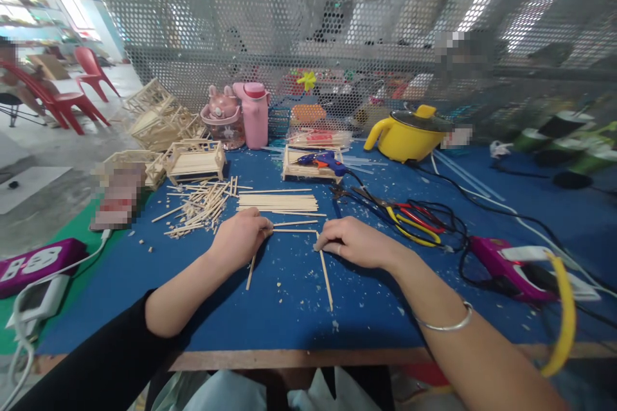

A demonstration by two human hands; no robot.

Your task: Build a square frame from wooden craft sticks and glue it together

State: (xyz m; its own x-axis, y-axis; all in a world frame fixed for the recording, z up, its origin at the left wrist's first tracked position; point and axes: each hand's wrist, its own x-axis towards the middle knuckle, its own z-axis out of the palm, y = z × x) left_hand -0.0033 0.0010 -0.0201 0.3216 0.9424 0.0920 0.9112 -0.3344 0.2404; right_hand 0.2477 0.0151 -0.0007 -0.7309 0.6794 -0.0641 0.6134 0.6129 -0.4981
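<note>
Three thin wooden sticks lie on the blue table as a three-sided frame open towards me: a cross stick (295, 230), a left stick (250, 274) and a right stick (326, 279). My left hand (241, 239) pinches the frame at its left corner, where the fingers hide the joint. At the right corner, my right hand (351, 241) has its thumb and fingers closed on the top of the right stick. Just beyond lies a row of parallel sticks (277, 202). Left of that is a loose heap of short sticks (205, 205).
A glue gun (321, 160) rests on a small wooden bed-like frame (289, 164). Behind my right hand are pliers (371, 198) with tangled cables. A yellow pot (409, 135), a pink thermos (255, 115), a purple power strip (511, 270) and finished stick frames (195, 160) stand around.
</note>
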